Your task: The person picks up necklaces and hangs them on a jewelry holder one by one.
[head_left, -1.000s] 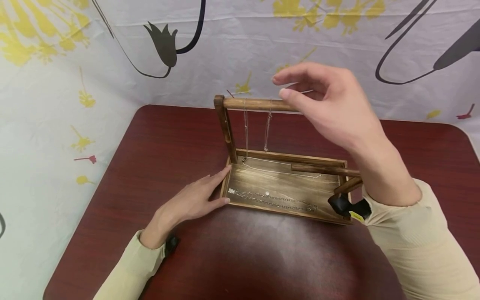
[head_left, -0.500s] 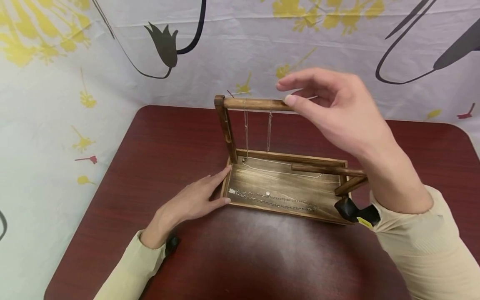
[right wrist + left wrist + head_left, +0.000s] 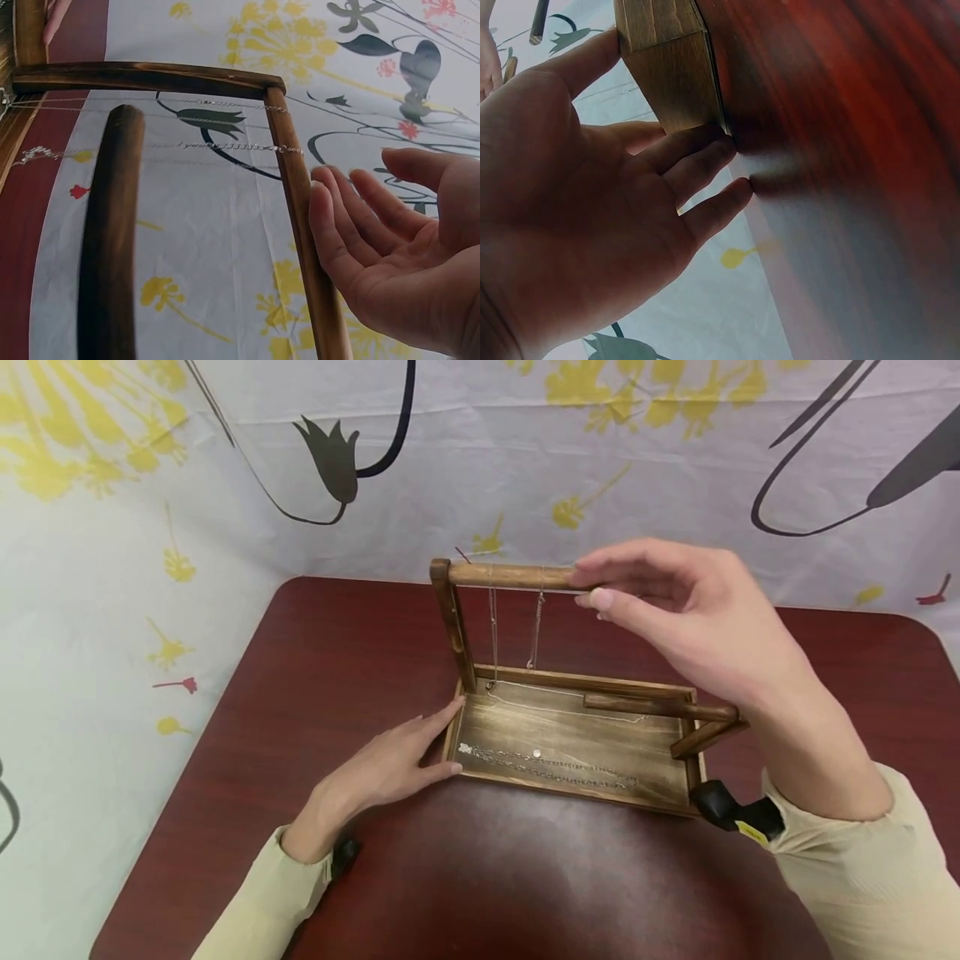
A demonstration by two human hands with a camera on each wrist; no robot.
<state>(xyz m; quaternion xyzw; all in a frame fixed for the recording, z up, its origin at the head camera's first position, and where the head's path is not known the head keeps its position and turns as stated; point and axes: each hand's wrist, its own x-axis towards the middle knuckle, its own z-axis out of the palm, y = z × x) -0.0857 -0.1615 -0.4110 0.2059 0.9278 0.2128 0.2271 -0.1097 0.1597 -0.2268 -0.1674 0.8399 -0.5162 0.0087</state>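
- Two chains (image 3: 539,610) are hanging from the bar (image 3: 517,577); more necklaces (image 3: 600,768) are lying in the tray (image 3: 517,727).
- Left hand (image 3: 384,768) is spreading, touching tray.
- Right hand (image 3: 693,614) is curving loosely, pinching nothing visible.

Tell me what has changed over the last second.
The right hand moved down and slightly right, and is now at the upper bar; contact is unclear. The hanging chain nearer it swayed slightly. Nothing was visibly taken hold of or let go. The left hand stayed at the left end of the tray.
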